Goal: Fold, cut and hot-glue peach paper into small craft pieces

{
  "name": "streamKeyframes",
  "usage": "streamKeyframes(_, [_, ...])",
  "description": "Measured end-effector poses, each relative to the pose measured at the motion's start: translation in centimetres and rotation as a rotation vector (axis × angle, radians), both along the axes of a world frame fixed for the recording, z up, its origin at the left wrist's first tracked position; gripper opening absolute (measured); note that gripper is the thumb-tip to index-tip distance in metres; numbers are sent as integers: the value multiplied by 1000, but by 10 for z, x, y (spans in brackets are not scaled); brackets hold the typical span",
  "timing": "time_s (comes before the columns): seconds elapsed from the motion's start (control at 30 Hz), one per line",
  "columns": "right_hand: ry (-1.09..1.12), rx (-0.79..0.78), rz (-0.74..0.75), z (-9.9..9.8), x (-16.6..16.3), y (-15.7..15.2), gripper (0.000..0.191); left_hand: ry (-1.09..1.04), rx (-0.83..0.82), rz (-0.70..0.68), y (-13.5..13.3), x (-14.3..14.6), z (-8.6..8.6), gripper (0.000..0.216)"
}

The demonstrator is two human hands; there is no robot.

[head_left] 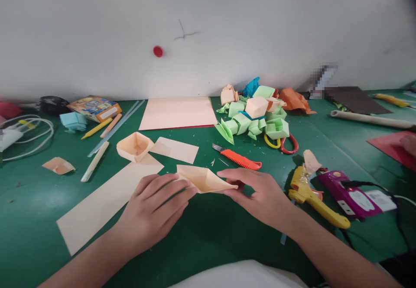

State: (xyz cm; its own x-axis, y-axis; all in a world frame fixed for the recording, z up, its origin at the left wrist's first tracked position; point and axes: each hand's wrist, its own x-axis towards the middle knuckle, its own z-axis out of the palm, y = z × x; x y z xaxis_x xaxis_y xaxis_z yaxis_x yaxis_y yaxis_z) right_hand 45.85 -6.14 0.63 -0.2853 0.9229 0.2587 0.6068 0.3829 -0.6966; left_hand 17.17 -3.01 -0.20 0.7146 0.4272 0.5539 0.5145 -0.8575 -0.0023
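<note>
Between my two hands is a folded peach paper box (206,179), partly opened, with a pointed right end. My left hand (162,203) is closed on its left side, fingers along the paper's edge. My right hand (256,192) pinches the pointed right corner between thumb and fingers. Just beyond my left hand sits another open peach paper box (134,146), beside a small cream paper rectangle (175,149). A long cream paper strip (97,210) lies under and to the left of my left hand. An orange utility knife (240,159) rests beyond my right hand, blade out.
A pile of folded green and peach paper pieces (253,114) stands at the back, near scissors (289,144). On the right lie a yellow glue gun (316,199) and a purple power strip (352,195). Another person's hand (408,144) rests on red paper (390,146).
</note>
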Motion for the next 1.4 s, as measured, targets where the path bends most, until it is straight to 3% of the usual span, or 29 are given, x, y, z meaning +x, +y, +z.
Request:
streamKeyframes(0.17, [-188,14,180,7,3,1,39,4,-31,-35,3,-3,0,24])
streamKeyframes(0.33, [-342,-15,123,10,11,4,63,14,-95,-72,6,-4,-2,27])
streamKeyframes(0.47, [-562,58,81,5,16,5,74,32,-98,-53,10,-7,-6,33])
streamKeyframes(0.7, [-682,154,88,-7,8,3,54,171,-103,-25,8,-3,-2,45])
streamKeyframes(0.9, [-579,102,223,-6,-3,1,38,286,-188,-17,-18,7,-15,48])
streamKeyframes(1.03, [-495,110,330,-2,-11,-1,29,271,-211,-37,-16,6,-25,48])
streamKeyframes(1.17, [-427,87,406,-2,-18,-3,16,310,-251,-51,-9,4,-20,49])
streamKeyframes(1.27, [-350,40,377,-4,-22,-2,17,301,-302,-69,-6,4,-13,45])
streamKeyframes(1.4, [-231,40,287,-9,-28,2,16,131,-382,-85,-2,4,-9,30])
